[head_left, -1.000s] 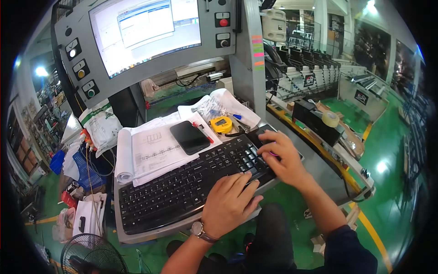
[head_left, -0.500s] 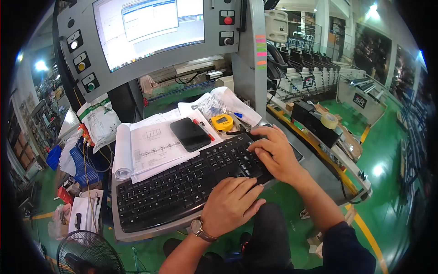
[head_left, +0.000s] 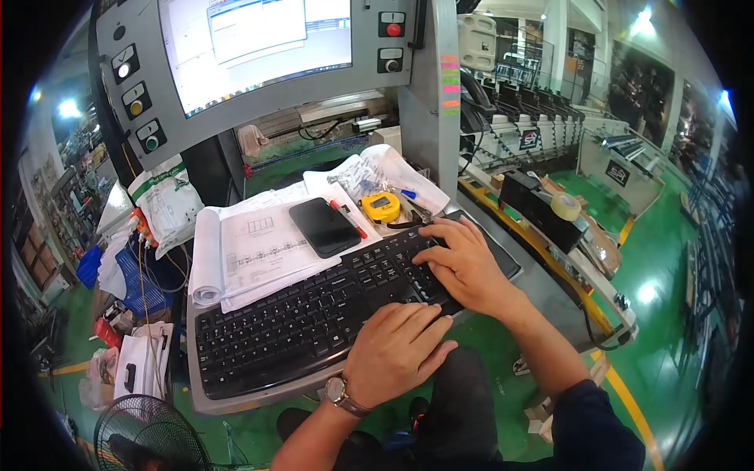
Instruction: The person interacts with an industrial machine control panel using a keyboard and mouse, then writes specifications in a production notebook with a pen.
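Note:
A black keyboard (head_left: 283, 334) lies tilted on a grey shelf. My left hand (head_left: 400, 349) lies flat across its front edge, fingers stretched to the right below the number pad, with a watch (head_left: 336, 390) on that wrist. Over the number pad is my right hand (head_left: 470, 267), its fingers apart and bent a little, fingertips at the keys. Neither hand grips anything. Behind the keyboard, a black phone (head_left: 324, 228) and a red pen (head_left: 348, 219) rest on printed drawings (head_left: 259, 251). Near my right fingertips sits a yellow tape measure (head_left: 381, 206).
Above the shelf stands a lit screen (head_left: 259, 55) in a grey panel with buttons. To the left are a white bag (head_left: 166, 206), a blue basket (head_left: 145, 284) and a fan (head_left: 149, 436). A roll of tape (head_left: 565, 206) sits on a black box at right.
My right hand's fingers have shifted slightly left over the number pad. My left hand stays in place. The whole view has shifted a little.

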### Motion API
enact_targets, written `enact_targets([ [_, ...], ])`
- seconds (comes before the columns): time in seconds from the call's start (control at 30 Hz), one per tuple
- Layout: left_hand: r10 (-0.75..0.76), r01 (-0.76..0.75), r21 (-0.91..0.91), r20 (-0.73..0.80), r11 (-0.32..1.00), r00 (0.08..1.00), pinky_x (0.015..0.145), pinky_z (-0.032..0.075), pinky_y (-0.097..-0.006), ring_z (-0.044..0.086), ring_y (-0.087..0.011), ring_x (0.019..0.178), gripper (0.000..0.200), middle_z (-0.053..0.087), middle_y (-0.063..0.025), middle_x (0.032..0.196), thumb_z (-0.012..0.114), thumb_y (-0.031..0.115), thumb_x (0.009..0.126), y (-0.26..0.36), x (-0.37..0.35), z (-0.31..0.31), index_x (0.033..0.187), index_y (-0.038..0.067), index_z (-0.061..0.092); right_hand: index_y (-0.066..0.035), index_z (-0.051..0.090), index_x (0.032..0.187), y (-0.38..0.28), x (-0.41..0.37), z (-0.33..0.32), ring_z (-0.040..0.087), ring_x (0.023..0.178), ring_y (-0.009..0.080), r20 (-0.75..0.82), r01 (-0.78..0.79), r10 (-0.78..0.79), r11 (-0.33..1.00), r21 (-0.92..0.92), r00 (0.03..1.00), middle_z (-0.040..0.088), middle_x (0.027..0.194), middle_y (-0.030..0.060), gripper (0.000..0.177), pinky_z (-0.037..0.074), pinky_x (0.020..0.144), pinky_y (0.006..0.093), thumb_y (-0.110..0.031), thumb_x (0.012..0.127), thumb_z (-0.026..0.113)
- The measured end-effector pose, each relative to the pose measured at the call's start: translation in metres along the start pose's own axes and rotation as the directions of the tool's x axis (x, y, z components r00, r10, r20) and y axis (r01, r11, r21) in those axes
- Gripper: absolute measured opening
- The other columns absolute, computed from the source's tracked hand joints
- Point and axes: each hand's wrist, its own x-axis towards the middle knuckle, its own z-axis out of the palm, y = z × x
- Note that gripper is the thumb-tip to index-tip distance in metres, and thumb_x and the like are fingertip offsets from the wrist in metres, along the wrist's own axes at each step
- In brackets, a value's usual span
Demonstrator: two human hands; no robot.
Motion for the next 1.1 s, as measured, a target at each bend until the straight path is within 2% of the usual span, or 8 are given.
enact_targets([
  [0.13, -0.006, 0.006, -0.001, 0.000, 1.000, 1.000, 0.093, 0.057, -0.0405, 0.072, -0.0252, 0.108, 0.036, 0.076, -0.0085, 0.119, 0.088, 0.024, 0.085, 0.000, 0.000, 0.000, 0.114, 0.007, 0.077, -0.013, 0.077, 0.111, 0.002, 0.000, -0.005, 0.052, 0.142, 0.0338, -0.027, -0.055, 0.054, 0.998, -0.030, 0.998, 0.062, 0.143, 0.0114, 0.022, 0.026, 0.127, 0.0576, -0.004, 0.094, 0.066],
  [0.33, -0.008, 0.008, 0.000, 0.006, 1.000, 1.000, 0.093, 0.057, -0.0404, 0.072, -0.0248, 0.108, 0.036, 0.076, -0.0080, 0.119, 0.088, 0.024, 0.085, 0.000, 0.000, 0.000, 0.114, 0.007, 0.077, -0.010, 0.076, 0.100, 0.001, -0.013, -0.013, 0.056, 0.137, 0.0363, -0.098, -0.027, 0.027, 1.000, 0.006, 0.995, 0.066, 0.136, 0.0124, 0.016, 0.033, 0.123, 0.0595, -0.005, 0.090, 0.065],
  [0.43, -0.010, 0.010, 0.004, 0.002, 1.000, 1.000, 0.094, 0.056, -0.0406, 0.072, -0.0248, 0.109, 0.036, 0.076, -0.0079, 0.119, 0.088, 0.024, 0.084, 0.001, 0.000, 0.000, 0.114, 0.007, 0.077, -0.009, 0.074, 0.097, 0.000, -0.022, -0.013, 0.058, 0.134, 0.0361, -0.091, 0.009, -0.014, 0.998, -0.061, 0.996, 0.067, 0.135, 0.0121, 0.014, 0.034, 0.123, 0.0587, -0.005, 0.087, 0.064],
  [0.63, -0.004, 0.004, 0.023, 0.016, 1.000, 1.000, 0.094, 0.056, -0.0407, 0.071, -0.0249, 0.109, 0.036, 0.076, -0.0075, 0.119, 0.088, 0.024, 0.084, 0.002, 0.000, 0.001, 0.114, 0.008, 0.077, -0.010, 0.074, 0.103, 0.003, 0.000, -0.005, 0.059, 0.132, 0.0370, -0.126, -0.015, 0.025, 0.996, 0.082, 0.992, 0.067, 0.133, 0.0118, 0.014, 0.038, 0.118, 0.0583, -0.007, 0.093, 0.065],
  [0.73, -0.001, 0.001, 0.020, 0.015, 1.000, 1.000, 0.094, 0.056, -0.0408, 0.071, -0.0249, 0.109, 0.036, 0.076, -0.0073, 0.119, 0.088, 0.023, 0.084, 0.001, 0.000, 0.000, 0.115, 0.008, 0.077, -0.009, 0.074, 0.105, 0.000, 0.013, 0.004, 0.059, 0.130, 0.0367, -0.111, 0.040, -0.043, 0.999, -0.033, 0.993, 0.066, 0.132, 0.0124, 0.014, 0.039, 0.116, 0.0568, -0.007, 0.094, 0.066],
  [0.83, -0.003, 0.003, 0.013, 0.013, 1.000, 1.000, 0.094, 0.056, -0.0408, 0.071, -0.0249, 0.109, 0.036, 0.076, -0.0073, 0.119, 0.088, 0.023, 0.084, 0.000, -0.001, 0.001, 0.115, 0.008, 0.077, -0.008, 0.073, 0.105, 0.003, 0.014, 0.007, 0.059, 0.130, 0.0361, -0.032, 0.102, -0.106, 0.988, -0.118, 0.994, 0.066, 0.132, 0.0132, 0.014, 0.038, 0.117, 0.0550, -0.006, 0.093, 0.067],
  [0.97, -0.008, 0.008, 0.013, 0.013, 1.000, 1.000, 0.094, 0.056, -0.0405, 0.072, -0.0245, 0.109, 0.036, 0.076, -0.0070, 0.119, 0.088, 0.024, 0.085, -0.001, -0.001, 0.000, 0.115, 0.008, 0.077, -0.008, 0.073, 0.103, 0.003, 0.003, -0.007, 0.061, 0.127, 0.0357, -0.121, 0.021, -0.022, 1.000, -0.009, 0.992, 0.067, 0.131, 0.0128, 0.012, 0.039, 0.117, 0.0554, -0.006, 0.092, 0.067],
  [1.1, -0.006, 0.006, 0.025, 0.019, 1.000, 1.000, 0.094, 0.056, -0.0403, 0.072, -0.0240, 0.109, 0.036, 0.076, -0.0066, 0.119, 0.088, 0.025, 0.085, 0.000, -0.001, 0.001, 0.115, 0.009, 0.077, -0.007, 0.073, 0.099, 0.002, -0.018, -0.015, 0.063, 0.124, 0.0336, -0.128, -0.014, 0.017, 1.000, 0.024, 0.992, 0.069, 0.130, 0.0117, 0.011, 0.039, 0.117, 0.0543, -0.005, 0.090, 0.066],
])
